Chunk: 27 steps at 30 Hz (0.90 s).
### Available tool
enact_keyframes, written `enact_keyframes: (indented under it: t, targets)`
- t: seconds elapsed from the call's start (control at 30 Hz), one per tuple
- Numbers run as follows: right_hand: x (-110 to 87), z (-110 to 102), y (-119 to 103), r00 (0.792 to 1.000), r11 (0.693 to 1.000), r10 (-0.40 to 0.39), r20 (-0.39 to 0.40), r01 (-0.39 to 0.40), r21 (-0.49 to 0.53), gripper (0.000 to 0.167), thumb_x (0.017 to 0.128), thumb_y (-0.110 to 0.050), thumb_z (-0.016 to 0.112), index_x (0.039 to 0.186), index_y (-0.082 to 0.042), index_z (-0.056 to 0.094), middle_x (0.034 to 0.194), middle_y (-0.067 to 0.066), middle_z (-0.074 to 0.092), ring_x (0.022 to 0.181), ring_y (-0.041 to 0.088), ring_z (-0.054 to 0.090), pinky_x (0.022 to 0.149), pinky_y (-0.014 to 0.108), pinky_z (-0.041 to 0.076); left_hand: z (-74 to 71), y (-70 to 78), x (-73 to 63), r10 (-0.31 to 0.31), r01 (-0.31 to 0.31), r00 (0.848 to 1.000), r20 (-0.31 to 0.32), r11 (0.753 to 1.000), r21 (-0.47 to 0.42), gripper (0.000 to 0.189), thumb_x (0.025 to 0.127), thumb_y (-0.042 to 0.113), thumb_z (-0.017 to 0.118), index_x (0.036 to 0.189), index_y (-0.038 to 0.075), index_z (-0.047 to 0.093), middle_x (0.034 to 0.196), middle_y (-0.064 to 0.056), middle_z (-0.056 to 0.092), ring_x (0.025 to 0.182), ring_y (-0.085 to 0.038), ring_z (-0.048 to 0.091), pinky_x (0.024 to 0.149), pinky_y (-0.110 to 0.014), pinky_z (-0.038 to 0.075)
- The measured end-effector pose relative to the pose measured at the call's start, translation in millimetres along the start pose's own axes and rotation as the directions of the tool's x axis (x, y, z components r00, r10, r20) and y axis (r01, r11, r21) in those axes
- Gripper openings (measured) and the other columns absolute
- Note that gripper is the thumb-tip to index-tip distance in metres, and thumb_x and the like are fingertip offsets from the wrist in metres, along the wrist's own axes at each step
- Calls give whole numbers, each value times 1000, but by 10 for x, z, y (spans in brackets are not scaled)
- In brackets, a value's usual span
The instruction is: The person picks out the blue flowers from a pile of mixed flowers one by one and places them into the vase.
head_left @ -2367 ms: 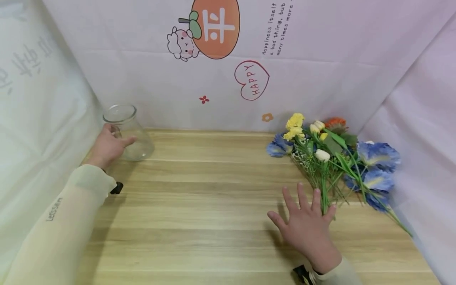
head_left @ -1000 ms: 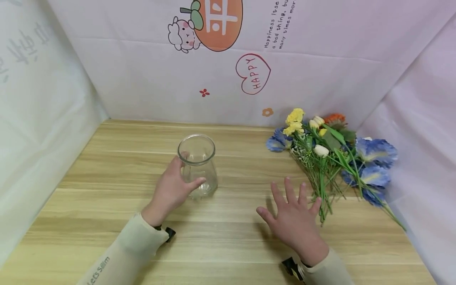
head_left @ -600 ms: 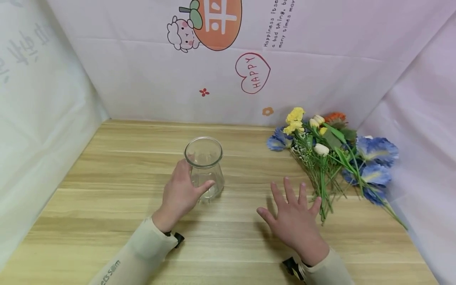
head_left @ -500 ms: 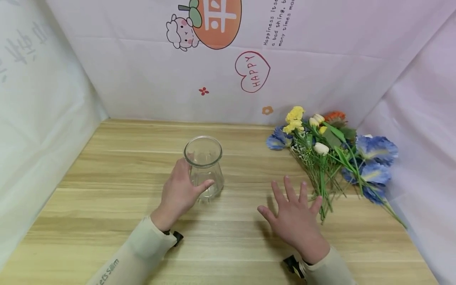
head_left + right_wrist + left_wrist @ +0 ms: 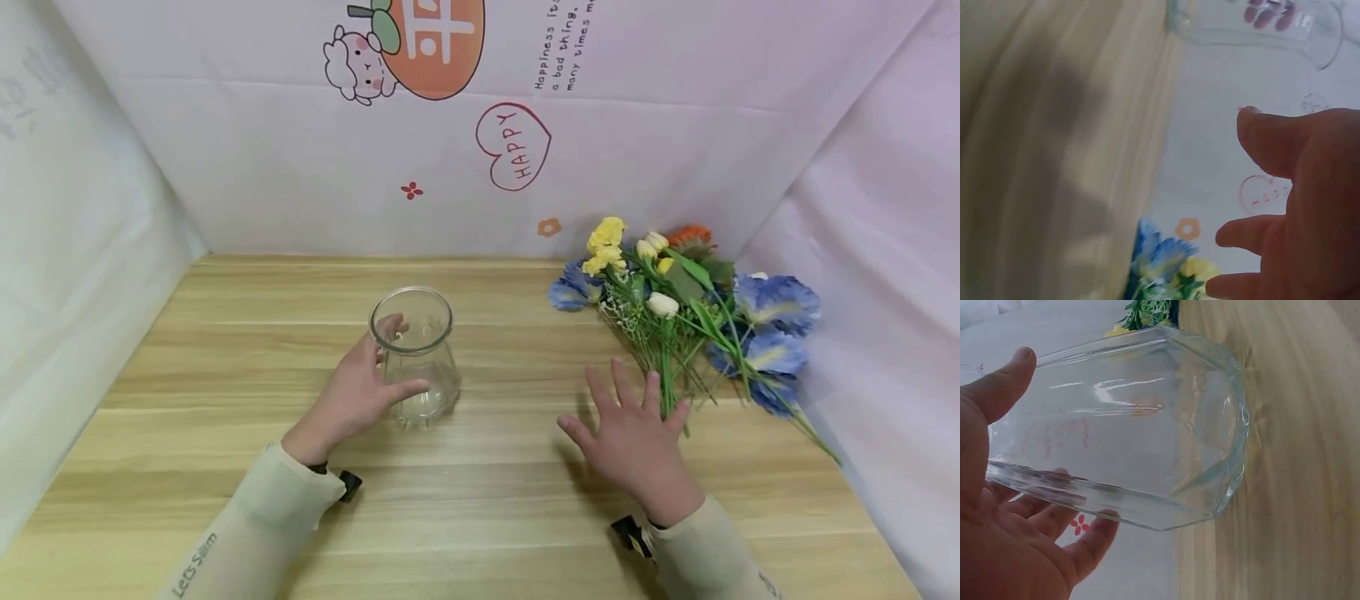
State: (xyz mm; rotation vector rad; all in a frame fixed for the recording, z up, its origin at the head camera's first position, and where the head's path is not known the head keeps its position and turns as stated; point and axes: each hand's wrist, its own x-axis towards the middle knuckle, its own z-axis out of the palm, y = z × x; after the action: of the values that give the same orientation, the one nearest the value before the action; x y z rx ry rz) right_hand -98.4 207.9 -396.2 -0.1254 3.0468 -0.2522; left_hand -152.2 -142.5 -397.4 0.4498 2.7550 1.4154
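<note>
A clear glass vase (image 5: pixel 438 379) with a wide round rim stands upright on the wooden table, left of centre in the head view. Around its left side is my left hand (image 5: pixel 351 396), thumb across the front and fingers spread loosely behind. In the left wrist view the glass vase (image 5: pixel 1141 431) lies between the extended thumb (image 5: pixel 1007 384) and relaxed fingers, with some fingertips seen through the glass. My right hand (image 5: pixel 637 446) is spread palm down over the table, holding nothing, just in front of the flower stems (image 5: pixel 667 367).
A pile of artificial flowers lies at the right: yellow carnations (image 5: pixel 604 247), white tulips (image 5: pixel 662 305), blue irises (image 5: pixel 776 350) and an orange bloom (image 5: pixel 690 236). White printed cloth (image 5: pixel 300 167) walls the table (image 5: pixel 465 517) at the back and sides.
The left hand brought the vase from the far left corner to left of centre. Since half a second ago its fingers have loosened and drawn slightly back. The right hand stays spread.
</note>
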Motion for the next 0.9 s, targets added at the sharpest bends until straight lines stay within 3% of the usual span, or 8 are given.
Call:
enact_keyframes:
  t: [0.13, 0.33, 0.63, 0.9]
  targets:
    - [60, 67, 91, 996, 999, -40, -82, 42, 25, 87, 97, -70, 39, 159, -11, 25, 161, 24, 15, 140, 59, 2, 96, 84, -1, -3, -26, -38, -22, 22, 1000, -10, 1000, -21, 94, 81, 40, 84, 154, 14, 30, 151, -11, 42, 135, -33, 42, 104, -51, 41]
    - [159, 57, 262, 965, 995, -84, -250, 96, 36, 78, 100, -55, 49, 156, -4, 29, 158, 27, 23, 140, 57, 16, 104, 78, 10, -11, -22, -80, -20, 24, 997, -75, 998, 53, 92, 81, 36, 84, 150, 7, 32, 149, -17, 43, 132, -38, 44, 102, -56, 41]
    - [155, -16, 684, 974, 997, 25, -226, -7, 82, 85, 101, -59, 44, 159, -4, 16, 157, 35, 11, 141, 58, 4, 107, 73, 8, 13, 42, -23, -52, 60, 995, -91, 994, 92, 94, 83, 38, 82, 151, 2, 28, 148, -21, 42, 136, -40, 38, 108, -58, 33]
    - [241, -72, 1088, 968, 992, 110, -226, -91, 92, 88, 101, -59, 43, 158, -1, 11, 156, 38, 7, 138, 61, 7, 106, 74, 10, 62, 76, 28, -44, 51, 994, -95, 996, 68, 94, 83, 36, 83, 152, 4, 26, 148, -20, 42, 137, -39, 37, 107, -58, 34]
